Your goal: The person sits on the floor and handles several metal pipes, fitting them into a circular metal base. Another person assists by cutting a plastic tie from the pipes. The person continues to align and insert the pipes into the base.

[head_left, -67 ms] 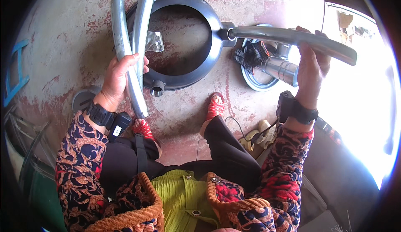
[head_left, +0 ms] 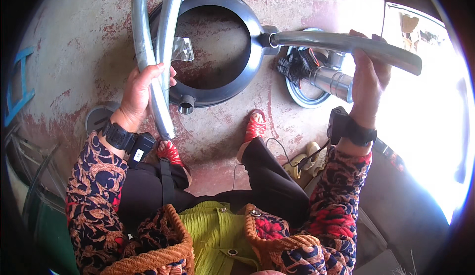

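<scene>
Two gently bent, silvery metal tubes (head_left: 142,32) are held crossed over the left side of the ring. The left hand (head_left: 138,89) is closed round both, thumb across the upper one, whose threaded lower end hangs over the left foot in its red-strapped sandal (head_left: 170,152). If that single grasp loosened, a tube could slide out and land there.

Rightward, a large black ring-shaped base (head_left: 256,52) lies on the worn red-and-grey floor, a short dark round socket (head_left: 186,106) opening on its near side. A third bent, silvery metal tube (head_left: 316,39) has its narrow end at the mouth of the right-hand socket (head_left: 268,44); I cannot tell whether it is seated. The right hand (head_left: 370,77) is wrapped round this tube towards its outer end. From so far out, a slight tilt could start the joint crooked, and with no hand on the ring, it could skid or turn.
</scene>
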`<action>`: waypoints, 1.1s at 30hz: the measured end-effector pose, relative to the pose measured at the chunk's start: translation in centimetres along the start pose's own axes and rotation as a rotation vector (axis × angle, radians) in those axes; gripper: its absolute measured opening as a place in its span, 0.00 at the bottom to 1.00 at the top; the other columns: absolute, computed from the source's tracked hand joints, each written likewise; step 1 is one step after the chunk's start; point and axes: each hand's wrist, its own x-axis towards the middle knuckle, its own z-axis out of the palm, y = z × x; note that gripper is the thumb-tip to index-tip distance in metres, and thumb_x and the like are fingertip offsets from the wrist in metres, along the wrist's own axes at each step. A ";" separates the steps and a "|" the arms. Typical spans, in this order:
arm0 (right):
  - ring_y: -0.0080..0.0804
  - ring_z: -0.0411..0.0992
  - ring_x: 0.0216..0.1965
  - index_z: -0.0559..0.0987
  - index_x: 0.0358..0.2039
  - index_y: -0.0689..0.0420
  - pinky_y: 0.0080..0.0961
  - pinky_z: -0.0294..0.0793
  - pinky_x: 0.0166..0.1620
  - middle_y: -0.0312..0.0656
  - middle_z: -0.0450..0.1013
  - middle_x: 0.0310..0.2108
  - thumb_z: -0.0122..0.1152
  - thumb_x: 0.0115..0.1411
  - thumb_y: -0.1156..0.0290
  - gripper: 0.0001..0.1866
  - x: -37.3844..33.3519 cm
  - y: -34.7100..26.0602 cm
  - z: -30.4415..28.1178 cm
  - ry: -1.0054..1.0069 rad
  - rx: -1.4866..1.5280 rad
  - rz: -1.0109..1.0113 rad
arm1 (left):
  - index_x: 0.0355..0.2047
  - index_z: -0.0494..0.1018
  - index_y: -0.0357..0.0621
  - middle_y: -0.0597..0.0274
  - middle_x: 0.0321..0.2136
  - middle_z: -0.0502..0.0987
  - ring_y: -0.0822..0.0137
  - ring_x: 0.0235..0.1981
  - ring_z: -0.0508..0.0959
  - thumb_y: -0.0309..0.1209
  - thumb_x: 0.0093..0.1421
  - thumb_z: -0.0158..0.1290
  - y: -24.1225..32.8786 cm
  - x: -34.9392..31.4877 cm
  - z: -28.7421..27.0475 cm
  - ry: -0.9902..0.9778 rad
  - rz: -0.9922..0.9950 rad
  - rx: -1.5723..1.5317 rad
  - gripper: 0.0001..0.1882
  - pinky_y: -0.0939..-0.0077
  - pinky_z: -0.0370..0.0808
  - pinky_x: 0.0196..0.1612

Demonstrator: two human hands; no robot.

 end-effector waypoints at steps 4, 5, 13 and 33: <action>0.39 0.72 0.53 0.62 0.58 0.65 0.33 0.66 0.60 0.56 0.75 0.48 0.59 0.59 0.81 0.27 -0.1 0.2 0.5 -0.032 0.015 0.014 | 0.40 0.75 0.34 0.56 0.34 0.78 0.66 0.35 0.78 0.42 0.60 0.51 -0.1 0.1 -0.1 -0.004 0.004 -0.020 0.20 0.72 0.73 0.44; 0.39 0.72 0.53 0.63 0.57 0.65 0.33 0.66 0.60 0.56 0.75 0.48 0.59 0.58 0.81 0.27 -0.2 0.3 0.6 -0.039 0.014 0.009 | 0.40 0.75 0.34 0.56 0.34 0.78 0.66 0.35 0.78 0.42 0.60 0.51 -0.1 0.1 -0.1 -0.003 0.002 -0.014 0.20 0.72 0.73 0.44; 0.41 0.73 0.53 0.65 0.57 0.63 0.35 0.70 0.58 0.55 0.75 0.50 0.59 0.58 0.82 0.26 -0.5 0.6 0.2 -0.082 -0.021 -0.001 | 0.40 0.75 0.35 0.56 0.34 0.78 0.67 0.35 0.78 0.43 0.60 0.51 -0.2 0.1 -0.5 -0.002 -0.006 -0.019 0.21 0.72 0.74 0.44; 0.43 0.71 0.56 0.71 0.56 0.57 0.39 0.67 0.61 0.53 0.74 0.52 0.63 0.59 0.72 0.24 0.2 1.2 -2.0 -0.281 0.109 0.084 | 0.39 0.76 0.33 0.56 0.31 0.79 0.67 0.32 0.78 0.44 0.57 0.54 -0.3 0.2 -0.8 0.024 0.012 -0.038 0.23 0.73 0.73 0.41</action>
